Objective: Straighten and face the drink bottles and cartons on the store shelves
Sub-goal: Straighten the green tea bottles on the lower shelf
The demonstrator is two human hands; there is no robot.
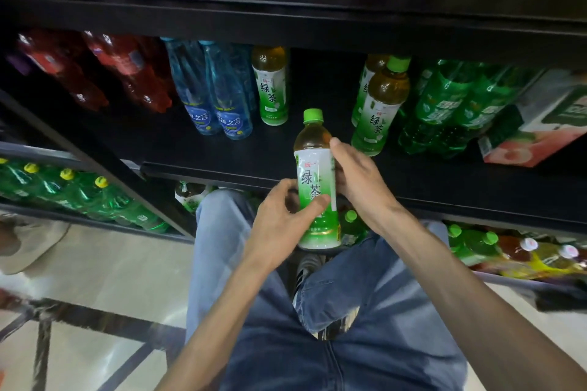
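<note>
The black shelf board (222, 149) is left with a bare gap beyond the grip, between two standing green-tea bottles (271, 86) and (379, 108), seemingly kept for the one in hand. That clear plastic green-capped tea bottle with white-and-green label (314, 174) is held upright in front of the shelf edge, label outward, probably for facing. It is clamped from both sides, low by the left hand (279, 216) and higher by the right hand (359, 181).

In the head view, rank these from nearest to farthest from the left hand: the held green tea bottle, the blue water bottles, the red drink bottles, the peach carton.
1. Held green tea bottle: the left hand grips it low.
2. Blue water bottles: on the shelf, up and left.
3. Red drink bottles at far left, and peach carton at far right: too close to call.
</note>
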